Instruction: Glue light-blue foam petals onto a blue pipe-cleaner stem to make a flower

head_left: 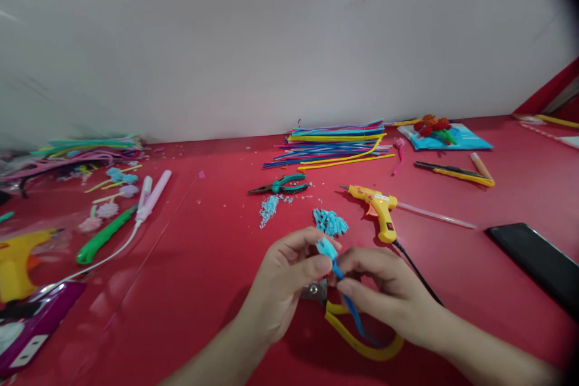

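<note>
blue stem [355, 315] with light blue tuft [326, 248] at its top, in front of the person, above the yellow-handled cutters [362, 347]. long axis slants: tuft end points up-left and away from the person, other end runs down-right toward them, bending a bit; lower end blurred. left hand [284, 280] nearly closed, thumb and fingers pinching the tuft; right hand [389, 292] curled, pinching the stem just below it.

counts: one stem, one tuft, two hands, one pair of cutters, one pair of teal pliers [287, 181], one black phone [536, 259], one green-handled tool [105, 236]. two yellow glue guns, one at right [383, 211], one at far left [18, 259]. two light blue piles: chunky cut pieces [330, 222] just beyond the hands, finer scraps [268, 210] near the pliers. one bundle of colored stems [337, 139] by the wall, too overlapped to count singly. all on red table [199, 271].
</note>
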Available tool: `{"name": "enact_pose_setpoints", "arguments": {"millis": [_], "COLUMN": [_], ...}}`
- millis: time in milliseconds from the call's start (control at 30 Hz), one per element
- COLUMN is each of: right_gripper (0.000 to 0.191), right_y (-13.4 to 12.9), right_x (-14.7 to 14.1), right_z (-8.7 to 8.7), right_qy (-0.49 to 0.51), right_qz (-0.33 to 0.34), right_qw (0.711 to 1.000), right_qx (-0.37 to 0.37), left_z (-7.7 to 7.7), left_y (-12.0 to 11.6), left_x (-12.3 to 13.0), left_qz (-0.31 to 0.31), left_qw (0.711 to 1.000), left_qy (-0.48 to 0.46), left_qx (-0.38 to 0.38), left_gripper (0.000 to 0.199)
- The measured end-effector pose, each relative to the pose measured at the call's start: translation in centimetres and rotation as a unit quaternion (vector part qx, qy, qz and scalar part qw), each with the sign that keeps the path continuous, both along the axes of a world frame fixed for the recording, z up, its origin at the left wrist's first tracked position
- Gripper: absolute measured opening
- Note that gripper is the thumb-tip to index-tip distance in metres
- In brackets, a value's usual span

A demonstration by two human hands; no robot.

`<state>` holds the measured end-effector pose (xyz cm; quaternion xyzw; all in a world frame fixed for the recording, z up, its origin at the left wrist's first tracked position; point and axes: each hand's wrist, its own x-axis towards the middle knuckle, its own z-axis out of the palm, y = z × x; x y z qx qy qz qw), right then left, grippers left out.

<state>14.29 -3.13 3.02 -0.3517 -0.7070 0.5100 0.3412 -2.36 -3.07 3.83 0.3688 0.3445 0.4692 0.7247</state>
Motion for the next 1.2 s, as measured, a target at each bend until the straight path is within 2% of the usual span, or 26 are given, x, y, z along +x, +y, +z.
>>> {"name": "enact_pose_setpoints", "arguments": {"millis": [167, 300, 400, 500, 667, 867, 1200], "right_gripper": [0.016, 0.02, 0.022, 0.022, 0.027, 0.031, 0.031], "right_y": [-0.1, -0.1, 0.0, 0.2, 0.4, 0.3, 0.4], "right_x": [-0.1, -0.3, -0.4, -0.4, -0.3, -0.8, -0.6], "right_z": [-0.3, -0.4, -0.4, -0.6, -1.3, -1.4, -1.8], "right_qy": [0.041, 0.074, 0.072, 0.071, 0.077, 0.056, 0.109], "right_qz": [-0.001, -0.012, -0.034, -0.039, -0.02, -0.019, -0.013], "right_qw": [0.997, 0.984, 0.981, 0.981, 0.972, 0.962, 0.947], "right_qx": [-0.069, -0.161, -0.177, -0.179, -0.221, -0.267, -0.302], "left_z": [-1.1, -1.3, -1.3, -1.2, -1.2, -1.4, -1.4], "left_y": [0.0, 0.1, 0.3, 0.5, 0.5, 0.3, 0.5], "left_x": [0.2, 0.2, 0.2, 0.2, 0.4, 0.6, 0.2], "left_qz": [0.014, 0.056, 0.071, 0.044, 0.015, 0.025, -0.048], "left_qw": [0.999, 0.987, 0.973, 0.988, 0.997, 0.998, 0.997], "left_qy": [0.031, 0.125, 0.18, 0.131, 0.063, 0.037, -0.01], "left_qx": [0.013, 0.088, 0.122, 0.062, -0.036, -0.038, -0.067], "left_gripper": [0.012, 0.013, 0.016, 0.009, 0.014, 0.016, 0.012]}}
